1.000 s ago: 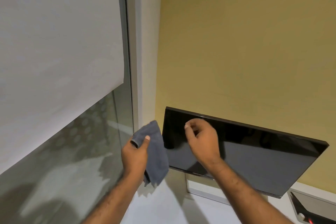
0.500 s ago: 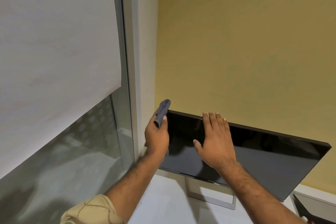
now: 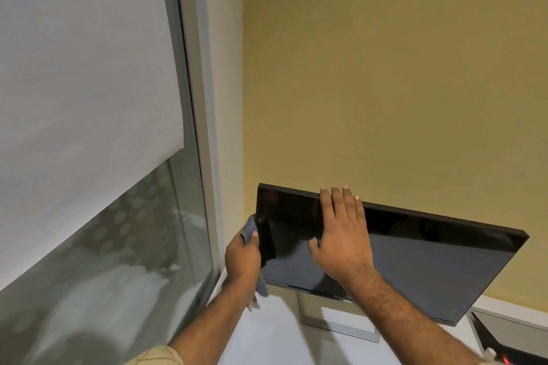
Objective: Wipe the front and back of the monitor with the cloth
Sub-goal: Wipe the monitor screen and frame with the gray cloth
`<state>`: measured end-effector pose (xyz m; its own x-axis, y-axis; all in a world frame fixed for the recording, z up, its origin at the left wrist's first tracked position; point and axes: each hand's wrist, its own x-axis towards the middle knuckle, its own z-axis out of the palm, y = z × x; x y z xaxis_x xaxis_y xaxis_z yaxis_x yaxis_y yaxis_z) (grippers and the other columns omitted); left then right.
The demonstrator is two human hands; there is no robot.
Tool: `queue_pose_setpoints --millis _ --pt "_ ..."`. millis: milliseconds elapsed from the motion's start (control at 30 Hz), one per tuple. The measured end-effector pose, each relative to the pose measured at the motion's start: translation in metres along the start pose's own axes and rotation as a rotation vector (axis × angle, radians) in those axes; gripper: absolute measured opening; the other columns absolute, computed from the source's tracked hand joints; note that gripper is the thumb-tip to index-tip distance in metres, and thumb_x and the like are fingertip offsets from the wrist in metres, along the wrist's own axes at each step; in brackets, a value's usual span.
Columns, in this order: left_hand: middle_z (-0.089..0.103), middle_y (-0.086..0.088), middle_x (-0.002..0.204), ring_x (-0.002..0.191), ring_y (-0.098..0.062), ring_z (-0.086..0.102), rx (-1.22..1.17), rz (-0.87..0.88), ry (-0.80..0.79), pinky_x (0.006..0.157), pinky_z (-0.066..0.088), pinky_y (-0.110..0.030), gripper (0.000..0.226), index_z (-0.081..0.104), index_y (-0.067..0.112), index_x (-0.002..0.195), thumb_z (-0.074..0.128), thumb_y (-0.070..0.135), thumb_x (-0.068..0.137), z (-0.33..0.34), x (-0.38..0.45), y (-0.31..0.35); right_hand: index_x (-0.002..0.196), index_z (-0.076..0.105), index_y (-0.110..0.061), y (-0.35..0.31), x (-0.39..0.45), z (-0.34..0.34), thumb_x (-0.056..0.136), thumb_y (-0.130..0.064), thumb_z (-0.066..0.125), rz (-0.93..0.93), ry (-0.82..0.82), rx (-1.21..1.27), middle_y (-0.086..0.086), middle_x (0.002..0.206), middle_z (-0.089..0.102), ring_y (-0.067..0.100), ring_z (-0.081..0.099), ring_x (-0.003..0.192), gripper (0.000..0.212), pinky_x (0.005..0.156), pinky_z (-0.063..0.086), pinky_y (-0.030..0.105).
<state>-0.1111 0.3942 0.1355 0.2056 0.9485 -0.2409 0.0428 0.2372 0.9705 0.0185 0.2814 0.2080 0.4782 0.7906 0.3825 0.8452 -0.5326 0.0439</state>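
Just then your left hand (image 3: 241,255) gripped the grey cloth (image 3: 250,228) at the monitor (image 3: 415,264)'s left edge, where most of the cloth was hidden. Your right hand (image 3: 344,234) lay flat and released on the screen, fingertips (image 3: 345,190) over the monitor's top edge, which hid its back.

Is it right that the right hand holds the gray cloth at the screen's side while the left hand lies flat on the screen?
Not quite: the hands are swapped. In the head view the left hand holds the gray cloth at the monitor's side, and the right hand lies flat on the screen.
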Motion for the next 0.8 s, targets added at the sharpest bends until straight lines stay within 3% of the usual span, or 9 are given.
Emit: queue_pose_setpoints --millis 67,133,233,333,467,567,633,800 --pt "0.069 0.007 0.113 0.118 -0.026 0.061 -0.091 0.089 -0.008 0.107 0.044 -0.052 0.029 0.062 0.024 0.129 0.055 0.027 0.101 0.004 -0.002 0.018 0.154 0.017 -0.011 0.000 0.000 0.000 0.072 -0.040 0.065 -0.003 -0.002 -0.003 0.014 0.158 0.022 0.030 0.006 0.150 0.099 0.121 -0.004 0.043" --pt "0.067 0.021 0.106 0.118 -0.018 0.060 -0.151 0.177 -0.010 0.108 0.042 -0.042 0.028 0.062 0.031 0.127 0.057 0.028 0.100 0.007 -0.006 0.035 0.154 0.017 -0.011 0.000 -0.002 0.001 0.072 -0.040 0.064 -0.003 -0.003 -0.005 0.015 0.158 0.022 0.031 0.005 0.150 0.099 0.121 -0.003 0.044" --pt "0.069 0.020 0.109 0.115 -0.010 0.062 -0.179 0.279 -0.010 0.091 0.049 -0.019 0.028 0.063 0.030 0.127 0.057 0.028 0.099 0.008 -0.008 0.042 0.154 0.016 -0.011 0.000 -0.003 0.001 0.071 -0.038 0.064 -0.006 -0.002 -0.006 0.015 0.158 0.021 0.031 0.005 0.150 0.100 0.121 -0.004 0.043" --pt "0.070 0.003 0.120 0.116 -0.018 0.064 -0.139 0.292 -0.045 0.097 0.055 -0.035 0.035 0.061 0.018 0.134 0.055 0.027 0.100 0.004 -0.005 0.023 0.154 0.016 -0.010 0.000 -0.002 0.002 0.069 -0.037 0.065 -0.010 -0.002 -0.010 0.015 0.158 0.023 0.031 0.006 0.149 0.101 0.121 -0.002 0.044" --pt "0.068 0.000 0.114 0.117 -0.030 0.063 0.014 0.102 -0.058 0.098 0.054 -0.049 0.033 0.060 0.018 0.132 0.053 0.031 0.101 -0.005 0.005 -0.028 0.154 0.016 -0.010 -0.001 0.000 0.004 0.069 -0.036 0.065 -0.003 0.003 -0.011 0.015 0.158 0.022 0.031 0.006 0.149 0.101 0.121 -0.004 0.044" --pt "0.070 -0.012 0.112 0.114 -0.039 0.063 0.113 -0.091 -0.046 0.093 0.052 -0.044 0.025 0.064 0.014 0.120 0.054 0.027 0.101 -0.013 0.013 -0.063 0.153 0.017 -0.011 0.000 -0.001 0.006 0.069 -0.034 0.062 -0.002 0.011 -0.005 0.015 0.157 0.023 0.032 0.006 0.149 0.098 0.121 -0.003 0.044" --pt "0.070 -0.015 0.113 0.111 -0.038 0.064 0.143 -0.124 -0.035 0.087 0.050 -0.038 0.018 0.065 0.012 0.110 0.056 0.023 0.100 -0.014 0.017 -0.072 0.153 0.018 -0.011 0.001 -0.001 0.007 0.068 -0.033 0.062 -0.005 0.017 0.003 0.015 0.157 0.025 0.032 0.008 0.149 0.098 0.122 -0.001 0.044" --pt "0.063 -0.005 0.130 0.121 -0.036 0.059 0.007 -0.051 -0.028 0.097 0.050 -0.055 0.034 0.058 0.022 0.134 0.051 0.031 0.103 -0.003 0.019 -0.051 0.153 0.018 -0.011 0.003 0.001 0.008 0.067 -0.031 0.063 -0.007 0.033 0.012 0.014 0.156 0.026 0.031 0.008 0.149 0.100 0.122 0.000 0.045"
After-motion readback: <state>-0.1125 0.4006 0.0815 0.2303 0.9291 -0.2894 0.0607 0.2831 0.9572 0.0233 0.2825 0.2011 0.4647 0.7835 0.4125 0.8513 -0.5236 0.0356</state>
